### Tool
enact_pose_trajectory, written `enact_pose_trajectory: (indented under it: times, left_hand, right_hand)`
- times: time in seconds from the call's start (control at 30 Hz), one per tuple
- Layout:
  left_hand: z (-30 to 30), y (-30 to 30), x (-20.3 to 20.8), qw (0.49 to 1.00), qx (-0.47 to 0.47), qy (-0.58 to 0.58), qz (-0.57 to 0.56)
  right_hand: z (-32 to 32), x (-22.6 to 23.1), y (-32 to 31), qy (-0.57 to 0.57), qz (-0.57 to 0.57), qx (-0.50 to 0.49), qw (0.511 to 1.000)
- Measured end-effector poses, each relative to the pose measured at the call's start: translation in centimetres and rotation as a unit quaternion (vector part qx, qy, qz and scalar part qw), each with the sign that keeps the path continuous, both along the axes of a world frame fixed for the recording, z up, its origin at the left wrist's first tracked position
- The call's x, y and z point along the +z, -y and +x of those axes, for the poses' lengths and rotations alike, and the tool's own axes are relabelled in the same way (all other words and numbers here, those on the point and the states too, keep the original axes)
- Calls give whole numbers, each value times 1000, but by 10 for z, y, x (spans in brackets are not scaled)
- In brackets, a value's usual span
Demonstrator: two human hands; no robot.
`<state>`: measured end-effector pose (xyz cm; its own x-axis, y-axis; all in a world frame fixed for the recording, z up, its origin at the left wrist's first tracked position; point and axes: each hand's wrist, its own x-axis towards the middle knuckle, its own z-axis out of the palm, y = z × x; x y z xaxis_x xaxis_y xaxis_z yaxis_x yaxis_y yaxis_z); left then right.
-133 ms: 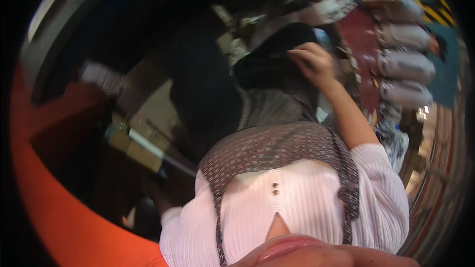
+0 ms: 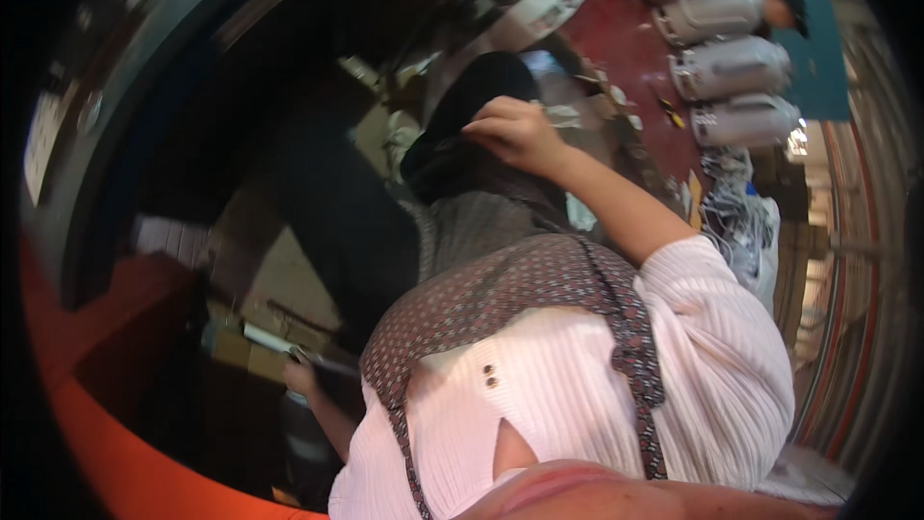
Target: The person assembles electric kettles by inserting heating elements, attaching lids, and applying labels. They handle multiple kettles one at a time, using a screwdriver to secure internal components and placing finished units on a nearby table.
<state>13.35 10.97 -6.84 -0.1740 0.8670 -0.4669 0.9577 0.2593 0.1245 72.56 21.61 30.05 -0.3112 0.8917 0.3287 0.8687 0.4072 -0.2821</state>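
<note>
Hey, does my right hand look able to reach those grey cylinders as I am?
Probably not without moving: the right hand is over the dark-clad leg, and the grey cylinders are farther off, with red floor between.

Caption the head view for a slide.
Right hand at dark-clothed leg, left hand beside the body, grey cylinders at right.
</note>
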Motion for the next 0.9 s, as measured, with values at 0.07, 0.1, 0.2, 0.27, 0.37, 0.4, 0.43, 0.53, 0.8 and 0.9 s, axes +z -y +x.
enact_pose_trajectory:
  times: [0.07, 0.1, 0.2, 0.27, 0.37, 0.4, 0.43, 0.53, 0.8, 0.9]
  left_hand:
    - [34, -13, -3, 979, -69, 39, 189]
    - [41, -14, 0, 985, -108, -31, 134]
    - [28, 0, 11, 960, -166, -182, 136]
    - [5, 10, 10, 958, -133, -195, 164]
    - [-31, 28, -2, 987, -20, -155, -33]
    - [-41, 32, -5, 987, 8, -130, -90]
    - [-48, 37, -6, 984, 29, -100, -142]
    - [-37, 18, 16, 981, 92, 63, -159]
    - [146, -158, 358, 798, -294, 394, 349]
    - [197, -154, 479, 631, -355, 431, 538]
  right_hand:
    - [5, -6, 3, 10, 2, -1, 1000]
    - [7, -7, 5, 13, -2, -3, 1000]
    - [15, -8, 12, -32, 18, -47, 998]
    - [17, -8, 18, -32, 19, -28, 999]
    - [19, -10, 25, -11, 22, -6, 1000]
    - [19, -10, 26, -18, 24, -17, 999]
    - [19, -11, 27, -27, 34, -16, 999]
    - [18, -11, 28, -65, 50, -39, 996]
    - [26, 12, 31, -245, 136, -17, 960]
    - [29, 27, 30, -306, 143, -99, 936]
